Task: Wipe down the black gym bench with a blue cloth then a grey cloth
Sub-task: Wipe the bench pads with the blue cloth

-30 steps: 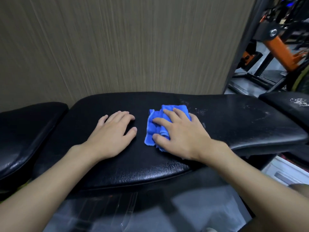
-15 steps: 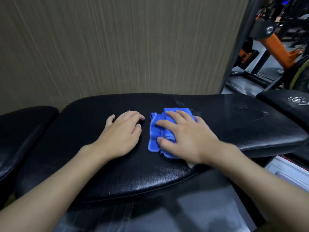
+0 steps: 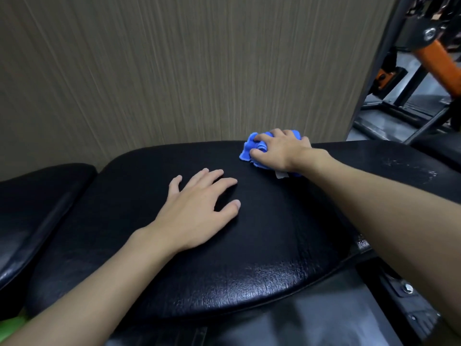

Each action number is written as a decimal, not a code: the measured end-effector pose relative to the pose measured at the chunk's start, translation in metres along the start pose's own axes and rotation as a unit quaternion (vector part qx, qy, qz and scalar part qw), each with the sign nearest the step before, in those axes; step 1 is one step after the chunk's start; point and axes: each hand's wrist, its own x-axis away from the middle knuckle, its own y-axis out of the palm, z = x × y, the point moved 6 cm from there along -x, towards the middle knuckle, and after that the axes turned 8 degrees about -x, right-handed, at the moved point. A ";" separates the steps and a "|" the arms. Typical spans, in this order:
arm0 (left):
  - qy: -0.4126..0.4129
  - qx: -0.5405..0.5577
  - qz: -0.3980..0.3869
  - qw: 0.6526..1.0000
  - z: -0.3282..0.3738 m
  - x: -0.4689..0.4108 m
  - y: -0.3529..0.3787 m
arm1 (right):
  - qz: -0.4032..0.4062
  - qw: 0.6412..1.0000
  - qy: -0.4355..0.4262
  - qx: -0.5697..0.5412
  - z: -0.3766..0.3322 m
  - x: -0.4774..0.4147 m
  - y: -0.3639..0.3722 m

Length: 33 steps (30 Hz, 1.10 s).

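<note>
Now right hand (image 3: 280, 153) grip bunches blue cloth (image 3: 252, 149) on bench (image 3: 249, 245); left hand (image 3: 197, 213) flat, spread.

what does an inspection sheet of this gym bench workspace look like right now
surface: black bench, glossy, pale scuff marks near its right end
job's things: blue cloth bunched at the bench's far edge; grey cloth not seen
clutter: green patch at lower left, cannot tell what it is
grippers: right hand pressed on the blue cloth, fingers curled over it; left hand flat on the bench, empty
cables: nothing seen
surroundings: brown wall panel behind; second black pad at left; orange and black gym machine at upper right
</note>
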 end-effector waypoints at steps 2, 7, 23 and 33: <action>0.000 0.002 0.002 1.000 0.001 0.000 -0.001 | 0.010 1.000 -0.014 0.001 0.000 0.013 0.000; -0.003 0.004 -0.002 1.000 0.003 0.002 -0.002 | 0.018 0.997 -0.071 0.008 -0.002 0.081 0.001; 0.037 0.019 0.009 0.999 0.050 -0.030 -0.003 | 0.056 0.992 -0.117 0.007 0.010 0.190 -0.002; 0.042 0.009 0.026 0.999 0.048 -0.035 0.004 | 0.032 0.999 -0.027 -0.008 0.050 0.051 -0.013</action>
